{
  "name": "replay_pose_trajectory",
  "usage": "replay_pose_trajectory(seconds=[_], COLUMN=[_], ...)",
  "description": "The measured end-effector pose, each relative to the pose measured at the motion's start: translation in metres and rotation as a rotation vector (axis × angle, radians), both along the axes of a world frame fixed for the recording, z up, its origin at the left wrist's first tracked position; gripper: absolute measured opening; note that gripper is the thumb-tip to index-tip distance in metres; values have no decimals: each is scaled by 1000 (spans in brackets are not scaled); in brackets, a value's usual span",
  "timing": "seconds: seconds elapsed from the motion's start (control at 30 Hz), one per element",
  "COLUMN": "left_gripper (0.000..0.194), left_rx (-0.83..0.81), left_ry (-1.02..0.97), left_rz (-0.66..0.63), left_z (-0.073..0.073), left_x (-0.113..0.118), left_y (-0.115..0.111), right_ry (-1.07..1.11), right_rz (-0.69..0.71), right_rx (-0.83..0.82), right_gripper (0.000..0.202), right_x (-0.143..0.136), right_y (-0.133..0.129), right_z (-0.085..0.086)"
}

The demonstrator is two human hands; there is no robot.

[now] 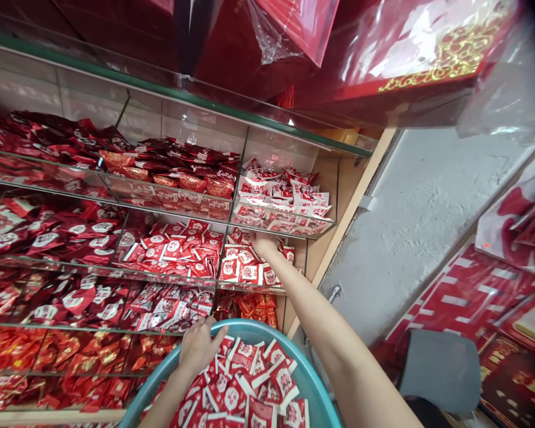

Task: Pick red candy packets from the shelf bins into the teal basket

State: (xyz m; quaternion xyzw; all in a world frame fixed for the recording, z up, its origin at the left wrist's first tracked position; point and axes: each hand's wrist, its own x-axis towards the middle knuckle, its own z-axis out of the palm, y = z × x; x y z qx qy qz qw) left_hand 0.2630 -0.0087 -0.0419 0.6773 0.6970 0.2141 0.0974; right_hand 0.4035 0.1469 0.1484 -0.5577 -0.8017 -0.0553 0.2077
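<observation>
My left hand grips the far rim of a teal plastic basket that holds several red and white candy packets. My right hand reaches forward into a glass shelf compartment full of the same red and white packets. The fingers rest among the packets; whether they hold one is hidden.
Glass shelves with dividers hold several bins of red wrapped sweets. Red gift boxes hang overhead. A grey concrete wall stands to the right, with a grey chair and red packaging beyond.
</observation>
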Motion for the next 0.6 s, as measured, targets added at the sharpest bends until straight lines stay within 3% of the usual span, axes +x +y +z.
replay_pose_trajectory(seconds=[0.6], left_gripper=[45], left_rx=[6], left_ry=[-18], left_rz=[-12], left_z=[0], left_x=[-1], left_y=[0], right_ry=[25], right_rz=[71], right_rx=[-68], right_gripper=[49], right_x=[-6], right_y=[13], right_z=[-6])
